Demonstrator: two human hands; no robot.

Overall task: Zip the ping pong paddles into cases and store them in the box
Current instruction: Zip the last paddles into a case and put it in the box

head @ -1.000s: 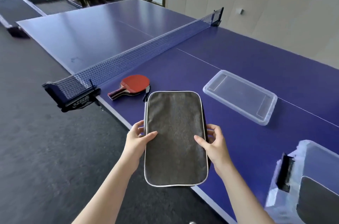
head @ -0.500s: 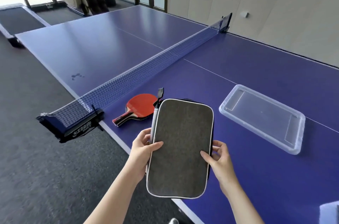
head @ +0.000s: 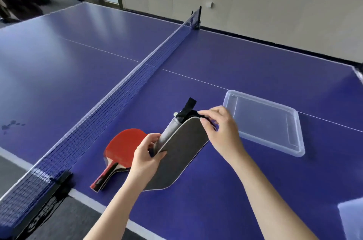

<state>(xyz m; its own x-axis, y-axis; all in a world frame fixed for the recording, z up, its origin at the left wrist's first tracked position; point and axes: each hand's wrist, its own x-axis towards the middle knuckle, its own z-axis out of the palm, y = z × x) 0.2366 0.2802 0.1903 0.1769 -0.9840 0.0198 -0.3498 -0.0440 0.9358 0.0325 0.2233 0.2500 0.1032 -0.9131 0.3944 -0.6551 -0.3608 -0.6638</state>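
Observation:
A grey paddle case with white piping is tilted on its edge over the blue table. My left hand grips its near left side. My right hand pinches the case's far top edge, next to a black strap that sticks up. Red paddles lie stacked on the table just left of the case, handles toward me. A corner of the clear storage box shows at the lower right edge.
The clear box lid lies flat on the table right of my hands. The net crosses the table on the left, its black clamp at the near edge. Grey carpet lies below the table edge.
The case has been moved forward over the table and tipped onto its side. My right hand moved from its right side to the far top edge. The view turned right, away from the box.

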